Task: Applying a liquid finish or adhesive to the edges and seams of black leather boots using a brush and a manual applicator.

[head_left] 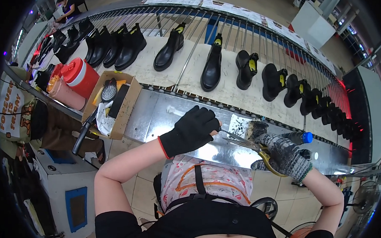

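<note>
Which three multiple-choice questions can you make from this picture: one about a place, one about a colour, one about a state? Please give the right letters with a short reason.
1. Where does the cardboard box stand?
A. At the left end of the metal table
B. On the floor
C. Among the boots on the conveyor

2. What colour are the scissors' handles?
A. Red
B. Yellow
C. Blue

3. What is the state of the right hand?
A. Empty and flat on the table
B. Closed around the scissors
C. Holding a black boot

Answers:
1 A: the box sits on the metal surface beside the red jug.
2 B: yellow loops show under the grey knitted glove.
3 B: the gloved fingers wrap the handles, and the blades point toward the left hand in its black glove.
</note>
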`<state>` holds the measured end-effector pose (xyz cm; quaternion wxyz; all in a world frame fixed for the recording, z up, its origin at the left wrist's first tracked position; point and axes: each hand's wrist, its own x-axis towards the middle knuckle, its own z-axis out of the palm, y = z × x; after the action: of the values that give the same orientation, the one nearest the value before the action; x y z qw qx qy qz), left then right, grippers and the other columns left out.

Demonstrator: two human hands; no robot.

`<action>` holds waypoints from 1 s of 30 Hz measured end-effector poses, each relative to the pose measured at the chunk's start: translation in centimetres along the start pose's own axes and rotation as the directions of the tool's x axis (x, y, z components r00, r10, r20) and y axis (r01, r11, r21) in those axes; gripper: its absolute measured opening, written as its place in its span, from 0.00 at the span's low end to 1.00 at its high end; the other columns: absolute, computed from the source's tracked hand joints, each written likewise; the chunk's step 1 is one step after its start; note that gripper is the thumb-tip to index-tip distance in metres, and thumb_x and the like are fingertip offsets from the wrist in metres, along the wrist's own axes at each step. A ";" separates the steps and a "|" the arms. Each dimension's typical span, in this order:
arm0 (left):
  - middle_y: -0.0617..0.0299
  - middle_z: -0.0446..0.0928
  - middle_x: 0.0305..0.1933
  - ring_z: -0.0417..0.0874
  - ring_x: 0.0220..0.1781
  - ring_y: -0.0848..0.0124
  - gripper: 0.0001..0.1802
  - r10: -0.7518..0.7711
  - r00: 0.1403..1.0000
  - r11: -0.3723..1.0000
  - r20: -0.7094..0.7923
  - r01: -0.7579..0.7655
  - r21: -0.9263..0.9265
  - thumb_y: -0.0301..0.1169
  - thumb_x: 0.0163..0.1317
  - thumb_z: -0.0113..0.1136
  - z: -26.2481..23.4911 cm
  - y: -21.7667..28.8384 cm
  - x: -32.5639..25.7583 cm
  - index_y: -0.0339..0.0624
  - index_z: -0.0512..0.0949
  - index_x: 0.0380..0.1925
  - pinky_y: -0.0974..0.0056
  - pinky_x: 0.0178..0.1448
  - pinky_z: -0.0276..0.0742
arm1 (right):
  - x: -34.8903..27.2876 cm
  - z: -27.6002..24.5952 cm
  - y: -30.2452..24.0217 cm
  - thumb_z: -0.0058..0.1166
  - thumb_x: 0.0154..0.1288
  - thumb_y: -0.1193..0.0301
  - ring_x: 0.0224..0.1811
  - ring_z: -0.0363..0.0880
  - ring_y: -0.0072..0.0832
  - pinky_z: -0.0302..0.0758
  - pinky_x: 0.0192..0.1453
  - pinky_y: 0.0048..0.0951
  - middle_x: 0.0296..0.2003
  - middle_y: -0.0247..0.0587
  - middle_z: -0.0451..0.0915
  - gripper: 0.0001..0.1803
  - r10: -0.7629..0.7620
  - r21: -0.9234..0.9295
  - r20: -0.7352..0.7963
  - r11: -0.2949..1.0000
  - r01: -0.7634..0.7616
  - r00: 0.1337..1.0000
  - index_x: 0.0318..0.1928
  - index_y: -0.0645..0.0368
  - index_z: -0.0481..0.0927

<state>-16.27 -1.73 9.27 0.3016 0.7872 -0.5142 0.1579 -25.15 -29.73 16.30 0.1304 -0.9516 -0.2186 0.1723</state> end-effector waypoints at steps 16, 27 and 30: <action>0.59 0.70 0.33 0.73 0.38 0.62 0.13 0.053 0.990 0.998 0.135 -0.050 -0.025 0.28 0.49 0.61 -1.3 -0.5 0.1 0.42 0.74 0.36 0.60 0.43 0.68 | 1.0 -3.3 -2.5 0.64 0.47 0.53 0.32 0.80 0.36 0.76 0.33 0.36 0.32 0.42 0.78 0.24 -0.104 -0.250 -0.250 0.967 0.040 0.963 0.43 0.51 0.80; 0.62 0.71 0.30 0.75 0.34 0.66 0.15 0.146 0.971 0.982 -0.188 -0.120 0.144 0.24 0.43 0.65 0.2 -1.2 -0.9 0.43 0.76 0.34 0.62 0.37 0.68 | 0.6 3.8 3.0 0.61 0.58 0.55 0.34 0.77 0.26 0.79 0.34 0.30 0.35 0.41 0.76 0.27 0.012 0.846 0.507 0.185 -0.500 0.862 0.50 0.62 0.73; 0.62 0.72 0.30 0.75 0.35 0.63 0.15 0.077 0.951 0.989 -0.299 -0.035 0.145 0.24 0.42 0.65 1.5 -2.1 -1.8 0.43 0.77 0.33 0.62 0.36 0.69 | 0.7 2.8 1.4 0.58 0.61 0.55 0.28 0.76 0.23 0.78 0.24 0.26 0.32 0.42 0.75 0.29 -0.100 0.896 0.444 0.072 -0.439 0.890 0.51 0.67 0.70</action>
<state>-15.25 -0.80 6.44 0.3172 0.7576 -0.4718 0.3207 -25.15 -30.17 13.13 0.6650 -0.5743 0.0500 0.4748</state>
